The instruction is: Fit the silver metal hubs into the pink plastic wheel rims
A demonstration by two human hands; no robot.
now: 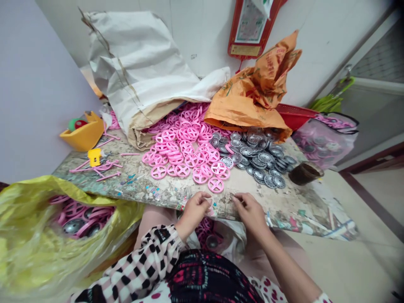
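One yellow bag (28, 240) of pink rings (75, 212) and hubcaps (73, 226) near left hand (194, 213) and right hand (251, 214), grip unclear.

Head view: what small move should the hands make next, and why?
Probably draw the nearest pink wheel toward you with the right hand. It lies loose at the front of the pile, just beyond the hands, so it looks easiest to reach. The left hand is close beside it, but anything held in its fingers is hard to make out. The silver discs sit farther off.
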